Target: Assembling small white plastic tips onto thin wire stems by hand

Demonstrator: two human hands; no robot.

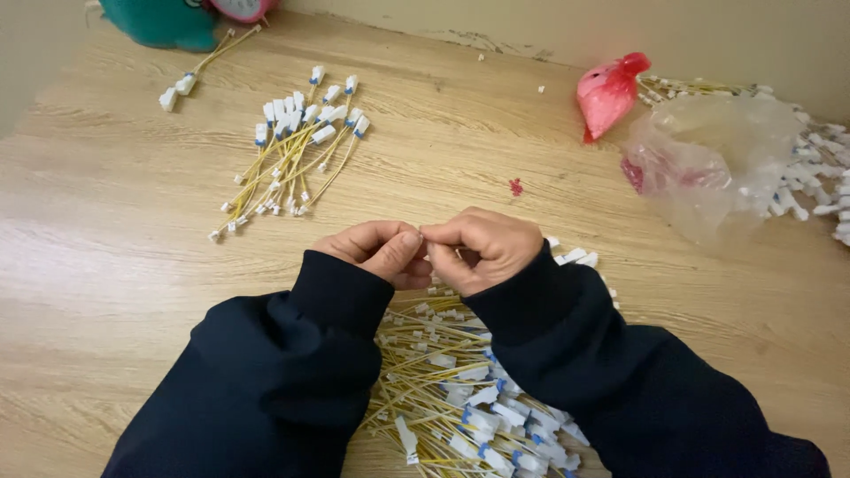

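Both hands, left hand (pixel 376 250) and right hand (pixel 482 248), pinch closed on something small, hidden, above the yellow wire-lead pile (pixel 452 389), kept close for picking.

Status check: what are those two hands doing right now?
Left hand and right hand pinched together, contents hidden. Yellow wire pile under the wrists. Sorted bundle lies apart. Nothing blocking.

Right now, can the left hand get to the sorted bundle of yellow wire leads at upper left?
Probably yes: bare wooden table lies between the left hand and that bundle, nothing blocking.

Matt wood-grain table (pixel 115 230), glossy clear plastic bag (pixel 717 159), white plastic connectors (pixel 305 111).
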